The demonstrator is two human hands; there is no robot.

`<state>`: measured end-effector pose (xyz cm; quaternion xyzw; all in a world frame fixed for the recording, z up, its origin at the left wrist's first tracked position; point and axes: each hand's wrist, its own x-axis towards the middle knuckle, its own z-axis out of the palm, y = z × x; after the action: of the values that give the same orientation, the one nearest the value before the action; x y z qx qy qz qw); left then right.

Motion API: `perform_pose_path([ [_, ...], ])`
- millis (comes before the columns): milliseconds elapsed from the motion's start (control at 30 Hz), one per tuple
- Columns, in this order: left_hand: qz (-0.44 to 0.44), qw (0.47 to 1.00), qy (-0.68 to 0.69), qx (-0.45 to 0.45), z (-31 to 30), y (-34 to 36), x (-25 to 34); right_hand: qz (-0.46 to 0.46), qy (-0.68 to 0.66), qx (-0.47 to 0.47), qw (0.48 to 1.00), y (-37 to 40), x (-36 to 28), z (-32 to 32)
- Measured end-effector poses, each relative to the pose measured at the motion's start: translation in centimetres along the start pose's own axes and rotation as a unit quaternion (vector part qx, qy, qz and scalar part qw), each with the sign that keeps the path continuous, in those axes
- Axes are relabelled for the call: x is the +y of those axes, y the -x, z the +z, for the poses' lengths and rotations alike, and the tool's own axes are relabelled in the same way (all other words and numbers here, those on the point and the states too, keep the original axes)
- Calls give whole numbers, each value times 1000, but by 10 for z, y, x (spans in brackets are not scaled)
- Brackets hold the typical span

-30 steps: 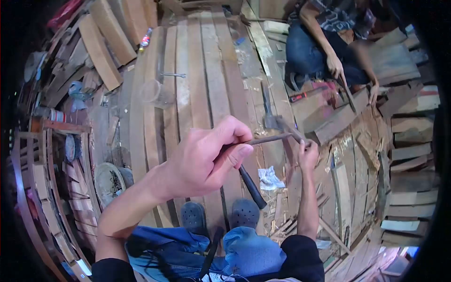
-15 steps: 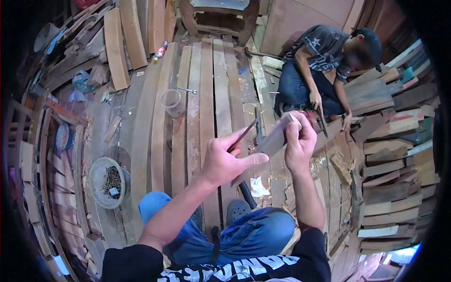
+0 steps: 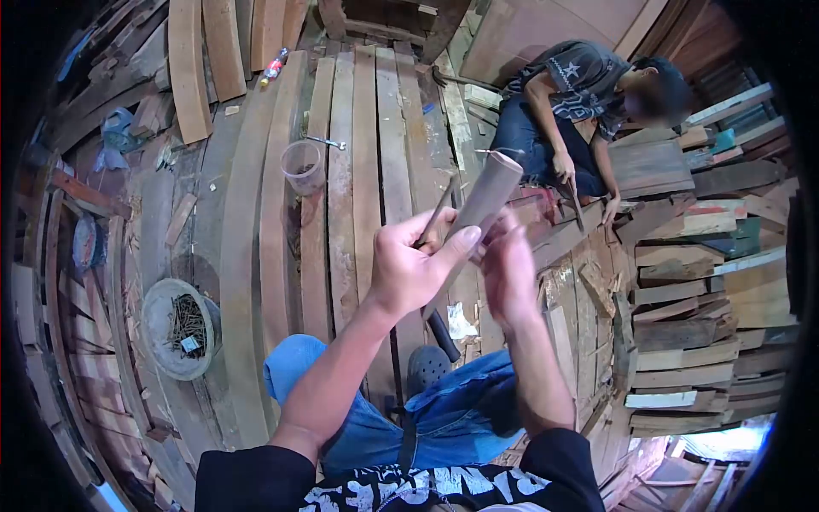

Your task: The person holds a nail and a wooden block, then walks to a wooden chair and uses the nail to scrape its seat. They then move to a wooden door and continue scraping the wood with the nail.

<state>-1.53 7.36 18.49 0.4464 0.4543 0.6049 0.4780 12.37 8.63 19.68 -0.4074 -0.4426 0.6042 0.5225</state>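
Observation:
My left hand (image 3: 409, 266) is closed around a short flat piece of wood (image 3: 492, 192), its thumb lying along the face. The piece tilts up and away to the right. A thin dark strip (image 3: 442, 205) sticks up from the same hand, beside the index finger. Close against the wood's right side is my right hand (image 3: 514, 271), its fingers smeared by motion. Below the hands, a black handle (image 3: 444, 335) lies on the floor near my shoe (image 3: 426, 369) and a crumpled white paper (image 3: 461, 321).
Long planks (image 3: 367, 128) run along the floor ahead. A bucket of nails (image 3: 162, 354) stands at left, a clear plastic tub (image 3: 302, 181) and a wrench (image 3: 326, 142) farther off. Another person (image 3: 563, 94) sits at the right, holding a tool. Stacked wood (image 3: 682, 354) lines the right side.
The wood has swung more upright in my left hand. My right hand has left its upper end and moved down and left along it. The view has shifted slightly.

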Motion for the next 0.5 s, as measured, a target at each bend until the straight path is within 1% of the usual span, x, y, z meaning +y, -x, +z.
perform_pose_path([
  [33,-13,997,76,-21,0,-3,11,40,26,-30,998,11,13,-7],
  [67,-11,997,79,-20,-1,-5,12,81,53,-62,993,16,22,-11],
  [100,-25,996,80,-31,-2,-5,11,75,121,-109,984,17,5,2],
  [133,-41,995,82,-42,-3,-4,10,-83,213,-112,967,12,9,8],
  [167,-45,996,68,-32,-3,-3,5,-33,201,-95,974,14,1,11],
  [200,-27,999,-14,-23,-5,-5,1,16,188,-78,979,16,-8,13],
  [233,-12,1000,-10,4,-5,-6,-4,-50,264,-51,962,15,-4,5],
  [267,2,999,-6,32,-4,-5,-8,-64,297,-16,953,16,-6,1],
  [300,2,999,-3,38,-7,-7,-6,-118,352,1,928,15,-10,-3],
  [333,-16,999,-28,37,-12,-8,-1,-171,405,19,898,14,-13,-3],
  [367,-36,997,-53,33,-15,-8,4,-165,410,29,897,19,-21,-1],
  [400,-36,997,-50,33,-15,-7,5,-166,418,20,893,23,-25,-2],
  [467,53,991,-117,27,-14,-4,9,-283,499,6,819,21,-25,-1],
  [500,58,992,-110,30,-12,-3,14,-305,534,13,788,19,-25,3],
])
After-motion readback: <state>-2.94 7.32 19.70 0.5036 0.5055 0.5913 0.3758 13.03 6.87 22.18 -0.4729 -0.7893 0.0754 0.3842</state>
